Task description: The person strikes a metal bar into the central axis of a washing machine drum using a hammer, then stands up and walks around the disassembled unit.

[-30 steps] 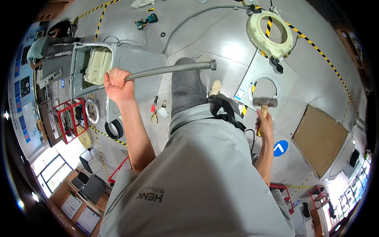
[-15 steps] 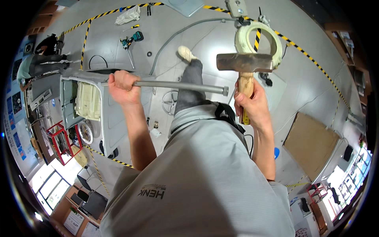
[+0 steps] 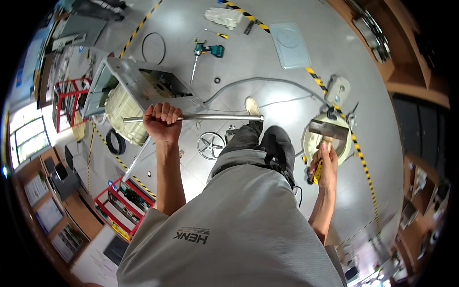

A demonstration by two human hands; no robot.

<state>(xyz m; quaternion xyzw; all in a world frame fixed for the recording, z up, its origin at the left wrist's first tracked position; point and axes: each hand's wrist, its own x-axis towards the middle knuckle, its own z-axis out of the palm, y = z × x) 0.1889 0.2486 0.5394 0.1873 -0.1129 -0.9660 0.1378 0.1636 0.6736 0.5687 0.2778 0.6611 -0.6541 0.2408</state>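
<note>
My left hand (image 3: 163, 124) is closed round a long metal bar (image 3: 220, 116), held level across my body with its longer part reaching right. In my right hand (image 3: 326, 167) is a hammer (image 3: 329, 130) with a heavy metal head and a wooden handle, head up. Below the left fist stands a washing machine cabinet (image 3: 143, 91), with a cream drum tub (image 3: 125, 114) inside it. Beyond the hammer, partly covered by it, lies a pale green ring-shaped part (image 3: 311, 143) on the floor.
A teal cordless drill (image 3: 208, 50), a screwdriver (image 3: 217, 34) and white gloves (image 3: 224, 17) lie ahead on the floor. A grey hose (image 3: 267, 80) curves across it. A spoked pulley wheel (image 3: 211, 145) is near my feet. A red rack (image 3: 125, 205) stands left.
My view has turned and shifted, so the cabinet and floor items appear moved. The hammer is lower and farther right, apart from the bar. Both hands keep their hold.
</note>
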